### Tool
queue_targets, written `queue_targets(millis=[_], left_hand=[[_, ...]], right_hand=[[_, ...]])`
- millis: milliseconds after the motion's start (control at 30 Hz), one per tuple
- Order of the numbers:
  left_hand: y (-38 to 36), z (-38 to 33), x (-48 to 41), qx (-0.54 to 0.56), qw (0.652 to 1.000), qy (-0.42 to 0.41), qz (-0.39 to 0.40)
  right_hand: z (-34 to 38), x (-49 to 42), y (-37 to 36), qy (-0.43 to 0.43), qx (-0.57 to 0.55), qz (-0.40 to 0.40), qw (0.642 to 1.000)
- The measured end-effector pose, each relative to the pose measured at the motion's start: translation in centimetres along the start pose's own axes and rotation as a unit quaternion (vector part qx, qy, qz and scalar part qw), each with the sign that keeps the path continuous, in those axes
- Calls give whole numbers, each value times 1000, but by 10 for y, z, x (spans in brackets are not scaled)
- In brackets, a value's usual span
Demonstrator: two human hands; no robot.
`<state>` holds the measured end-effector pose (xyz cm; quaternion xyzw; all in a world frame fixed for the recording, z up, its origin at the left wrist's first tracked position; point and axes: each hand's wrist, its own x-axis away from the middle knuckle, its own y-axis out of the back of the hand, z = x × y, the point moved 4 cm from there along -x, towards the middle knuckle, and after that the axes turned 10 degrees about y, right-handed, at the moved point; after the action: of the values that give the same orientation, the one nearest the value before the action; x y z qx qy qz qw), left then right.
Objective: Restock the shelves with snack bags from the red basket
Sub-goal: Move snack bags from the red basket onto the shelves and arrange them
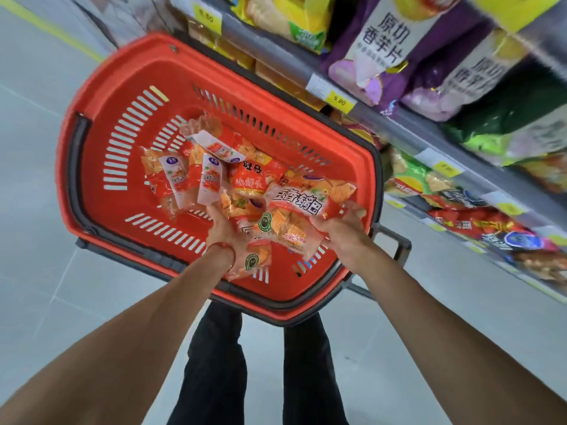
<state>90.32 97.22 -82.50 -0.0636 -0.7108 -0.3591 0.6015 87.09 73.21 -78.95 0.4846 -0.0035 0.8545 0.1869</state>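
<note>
Snack bags (294, 222), a small bunch of orange-red packs, are held over the near end of the red basket (101, 96), gripped from both sides. Closest in, dark trousers (214, 363) can be seen beneath two bare forearms. The left hand (225, 230), with a red string (222, 247) tied round the wrist, is curled into the bunch from the left. Its fingers are mostly buried under the plastic, so the exact hold can't be made out. The right hand (340, 231) is wrapped round the right edge of the top pack, the one printed with big characters, with fingertips hooked over it.

Further in, loose packs (196, 176) of the same sort are piled on the basket's bottom, a few white-ended ones lying on top. A dark handle (73, 167) is folded along the rim. Pale grey floor tiles (36, 179) are seen off to the left.

Farthest back, on the right, the shelves (399, 118) are well stocked. Purple bags (362, 47) are up top with a green bag (506, 118) beside them, and a yellow price tag (340, 101) is clipped to the grey edge.
</note>
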Motion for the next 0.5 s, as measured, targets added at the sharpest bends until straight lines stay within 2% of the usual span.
queue_targets(millis=[167,333,500], left_hand=[[21,-12,52,43,995,-88,11],[36,-15,116,2,978,-209,1],[15,-13,186,-32,949,-308,57]], right_hand=[[-10,50,20,12,-63,-43,997],[-11,134,52,61,-121,-80,988],[-38,209,101,83,-202,-101,971]])
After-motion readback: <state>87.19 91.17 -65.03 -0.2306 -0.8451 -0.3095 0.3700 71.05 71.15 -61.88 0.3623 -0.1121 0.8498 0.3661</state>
